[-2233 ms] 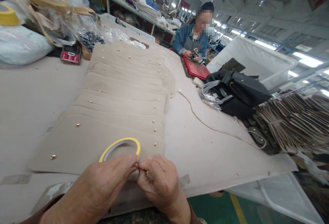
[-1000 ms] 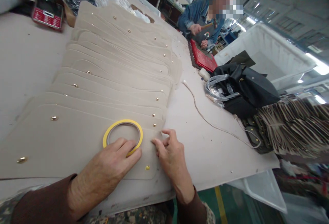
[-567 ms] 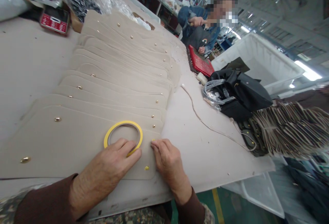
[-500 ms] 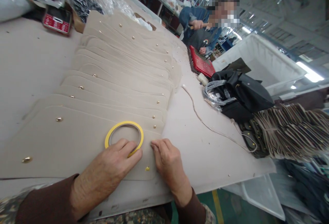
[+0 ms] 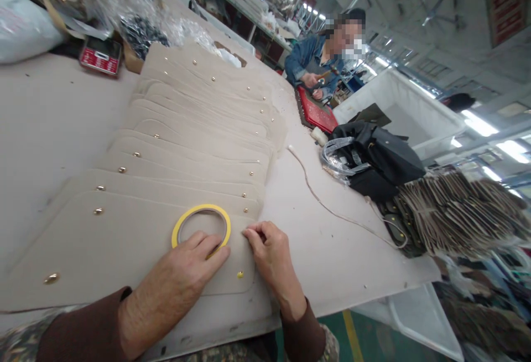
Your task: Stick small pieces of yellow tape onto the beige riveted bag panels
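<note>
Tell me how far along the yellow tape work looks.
Done: one yellow piece at the front panel's near right corner.
In hand: left hand on the tape roll; right hand pinching near the panel's right edge, contents unclear.
Probably left: gold studs without yellow, here and on panels behind. Can't tell if all need it.

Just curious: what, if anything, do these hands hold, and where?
The left hand grips the yellow tape roll by its near rim; whether the right hand holds anything is unclear.
</note>
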Available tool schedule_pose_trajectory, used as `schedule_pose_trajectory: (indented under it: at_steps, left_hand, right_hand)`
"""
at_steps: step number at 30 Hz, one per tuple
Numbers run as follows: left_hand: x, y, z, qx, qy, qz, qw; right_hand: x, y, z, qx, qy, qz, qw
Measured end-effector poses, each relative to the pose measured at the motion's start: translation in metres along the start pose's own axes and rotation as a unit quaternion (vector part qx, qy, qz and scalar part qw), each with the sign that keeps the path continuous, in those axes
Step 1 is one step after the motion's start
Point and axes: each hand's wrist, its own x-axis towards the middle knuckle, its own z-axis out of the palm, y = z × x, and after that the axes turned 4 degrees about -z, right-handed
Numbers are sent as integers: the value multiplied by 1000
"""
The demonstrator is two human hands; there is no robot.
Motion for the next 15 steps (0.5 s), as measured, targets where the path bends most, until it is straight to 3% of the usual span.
schedule_pose_trajectory:
  at_steps: [5,7,10,15]
  left_hand:
    - [2,-7,-22,-78,82,7,994]
    - [-1,-8,-29,-111,83,-14,990]
    - [-6,-7,-36,-113,66,-41,991]
    - [-10,-3,-39,-53,51,-43,996]
  right_hand:
    - [-21,-10,-17,-29,-121,-56,991]
    - [-29,-16,-20,-8,-89,-103,991]
    - [-34,-29,-16,76,14,-205,976]
    - [-31,-49,-2,90,42,-337,936]
